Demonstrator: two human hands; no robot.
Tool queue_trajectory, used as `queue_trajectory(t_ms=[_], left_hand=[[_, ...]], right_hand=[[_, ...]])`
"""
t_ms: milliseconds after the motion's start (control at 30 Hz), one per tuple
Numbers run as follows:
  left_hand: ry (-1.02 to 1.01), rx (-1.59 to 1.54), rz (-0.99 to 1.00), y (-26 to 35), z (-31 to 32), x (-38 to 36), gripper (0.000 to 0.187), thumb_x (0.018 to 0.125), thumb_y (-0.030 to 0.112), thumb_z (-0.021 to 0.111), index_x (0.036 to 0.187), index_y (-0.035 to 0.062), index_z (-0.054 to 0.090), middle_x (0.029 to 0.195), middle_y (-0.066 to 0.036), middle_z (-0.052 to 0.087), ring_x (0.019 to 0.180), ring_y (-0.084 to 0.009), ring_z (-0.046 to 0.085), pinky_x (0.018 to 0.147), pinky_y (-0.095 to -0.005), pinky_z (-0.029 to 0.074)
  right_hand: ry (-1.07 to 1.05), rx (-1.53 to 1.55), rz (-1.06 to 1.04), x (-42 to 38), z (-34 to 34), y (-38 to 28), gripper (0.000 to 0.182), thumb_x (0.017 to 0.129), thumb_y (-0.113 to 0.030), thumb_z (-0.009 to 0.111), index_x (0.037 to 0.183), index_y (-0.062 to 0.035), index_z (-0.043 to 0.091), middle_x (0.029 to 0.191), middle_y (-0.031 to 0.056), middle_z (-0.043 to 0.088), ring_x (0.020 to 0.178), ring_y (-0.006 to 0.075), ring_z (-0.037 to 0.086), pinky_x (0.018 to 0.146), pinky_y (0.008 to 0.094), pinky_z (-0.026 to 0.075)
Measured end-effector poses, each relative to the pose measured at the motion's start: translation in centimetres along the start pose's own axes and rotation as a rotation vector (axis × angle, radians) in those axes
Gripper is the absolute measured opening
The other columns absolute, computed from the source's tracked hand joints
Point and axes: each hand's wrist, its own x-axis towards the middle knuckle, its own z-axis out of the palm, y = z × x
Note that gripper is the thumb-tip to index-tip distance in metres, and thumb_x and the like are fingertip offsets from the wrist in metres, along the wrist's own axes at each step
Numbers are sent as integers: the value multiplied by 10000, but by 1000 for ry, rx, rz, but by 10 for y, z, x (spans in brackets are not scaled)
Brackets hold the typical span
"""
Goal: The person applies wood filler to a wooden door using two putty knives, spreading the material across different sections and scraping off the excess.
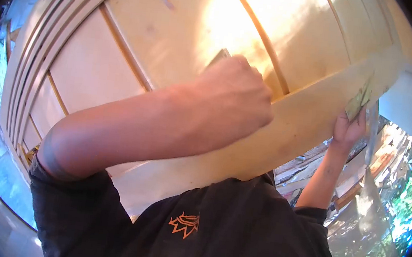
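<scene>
My left hand (239,94) is closed in a fist against the panelled face of a large pale wooden piece (97,62). A small grey-green flat piece (219,57) sticks out past its knuckles; the rest is hidden by the hand. At the right, my right hand (351,126) pinches a folded, worn greenish sheet (358,102), which looks like sandpaper. That sheet lies by the end of the wide, smooth lower rail (291,127) of the wooden piece.
Brown grooves (126,47) divide the wooden panels, and several parallel mouldings (56,22) curve along the left edge. Strong sunlight falls on the upper panels. Behind my right arm lie scattered wood scraps (302,164), with a greyish sheet (364,225) and green plants (406,209) beyond.
</scene>
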Motion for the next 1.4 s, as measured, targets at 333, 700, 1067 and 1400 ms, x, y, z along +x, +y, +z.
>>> queue_trajectory(t_ms=[333,700,1067,1400], left_hand=[[-313,45,-112,16,10,-65,211,742,133,579,862,-21,662,867,-116,613,956,-266,565,852,-399,443],[-68,-21,-134,29,38,-41,321,748,181,567,933,-56,679,1064,-176,576,1084,-337,523,964,-502,384],[77,-150,-531,16,9,-132,260,758,31,591,1004,4,671,1090,-179,625,1071,-357,574,946,-514,439],[614,-87,-1280,57,71,-195,317,842,-57,533,1150,-34,606,1073,-220,639,1032,-361,608,909,-438,479]], right_hand=[[-33,97,88,-6,16,4,381,982,-107,378,1317,72,354,1305,202,477,1022,262,550,838,336,505],[67,-84,91,-2,16,-10,411,986,-127,369,1354,44,305,1333,182,458,1037,268,540,826,357,497],[-131,-17,274,55,68,-5,360,985,-137,386,1322,-8,378,1268,148,534,978,216,547,818,327,475],[-118,-71,349,55,66,-6,380,1002,-168,343,1334,16,355,1273,159,522,989,264,558,821,364,474]])
